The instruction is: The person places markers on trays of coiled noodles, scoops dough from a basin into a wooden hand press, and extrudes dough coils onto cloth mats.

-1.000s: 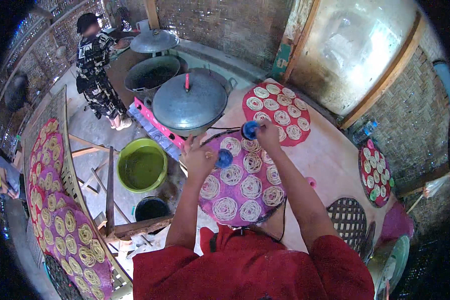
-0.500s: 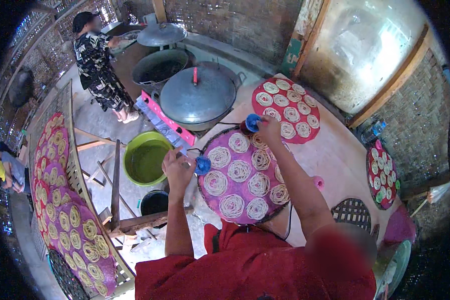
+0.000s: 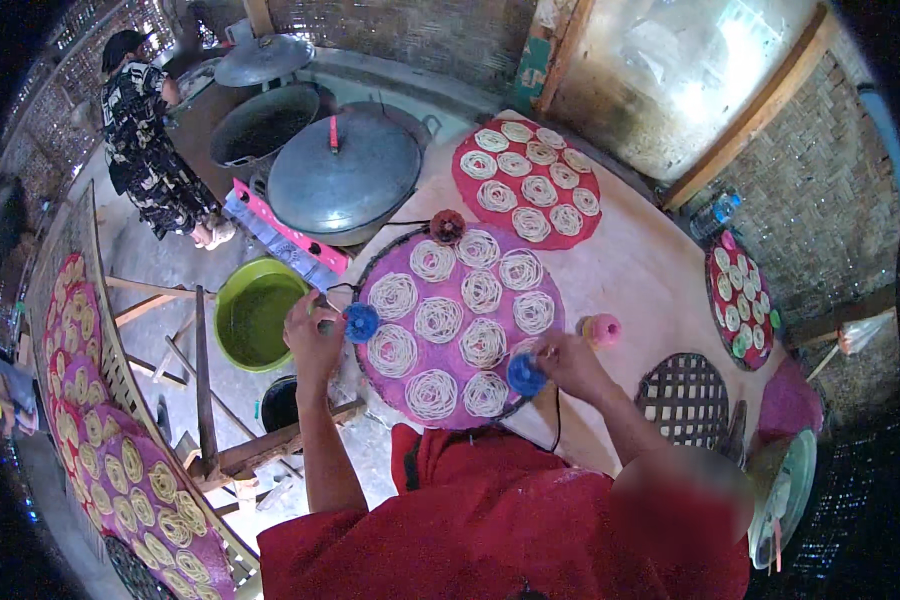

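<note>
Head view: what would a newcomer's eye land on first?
Probably the round purple mat in the middle, dotted with pale coils, with a blue piece by the left hand, another in the right hand. Next come the lidded pan beyond it to the left and a red mat beyond to the right.

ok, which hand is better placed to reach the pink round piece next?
Right hand, probably: it's near the pink round piece, though holding a blue piece. Left hand is across the purple mat, holding another blue piece.

Woven walls [image 3: 400, 32] surround a grey floor [image 3: 170, 265], a pale bench [image 3: 630, 265] and a brightly lit, wood-framed whitish panel [image 3: 660, 100].
</note>
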Demonstrator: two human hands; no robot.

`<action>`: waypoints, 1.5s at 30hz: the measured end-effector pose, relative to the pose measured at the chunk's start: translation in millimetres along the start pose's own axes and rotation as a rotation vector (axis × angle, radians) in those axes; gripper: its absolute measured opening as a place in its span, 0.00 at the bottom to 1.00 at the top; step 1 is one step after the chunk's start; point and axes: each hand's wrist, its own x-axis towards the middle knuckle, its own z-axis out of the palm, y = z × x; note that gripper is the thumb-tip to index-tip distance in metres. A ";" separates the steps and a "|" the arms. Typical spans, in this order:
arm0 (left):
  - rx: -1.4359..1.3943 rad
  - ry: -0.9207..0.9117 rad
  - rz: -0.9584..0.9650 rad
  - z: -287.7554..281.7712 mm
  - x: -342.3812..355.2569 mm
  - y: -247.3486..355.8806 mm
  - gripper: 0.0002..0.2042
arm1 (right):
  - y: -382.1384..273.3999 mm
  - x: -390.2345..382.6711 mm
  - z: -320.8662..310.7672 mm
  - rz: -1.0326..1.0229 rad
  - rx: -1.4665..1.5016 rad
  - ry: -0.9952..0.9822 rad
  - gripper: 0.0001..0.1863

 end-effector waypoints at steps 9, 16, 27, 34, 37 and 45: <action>-0.081 -0.026 0.049 6.9 0.7 -7.1 0.06 | 12.6 -24.5 29.0 0.068 0.100 0.023 0.07; -0.144 -0.019 0.111 -0.5 4.8 1.4 0.07 | 6.2 -34.9 22.0 0.004 -0.012 0.040 0.11; -0.182 -0.057 0.067 -22.4 38.1 1.7 0.07 | 75.0 -141.4 -64.2 0.475 -0.042 0.780 0.11; -0.211 -0.099 0.305 6.5 76.6 48.8 0.10 | 196.3 -316.0 -91.5 0.946 -0.228 0.940 0.10; -0.219 -0.164 0.389 27.8 96.6 91.8 0.12 | 219.0 -338.9 -65.8 0.993 -0.139 0.895 0.14; -0.251 -0.448 0.446 98.9 154.0 90.3 0.14 | 189.5 -291.9 -69.0 0.738 -0.584 0.591 0.25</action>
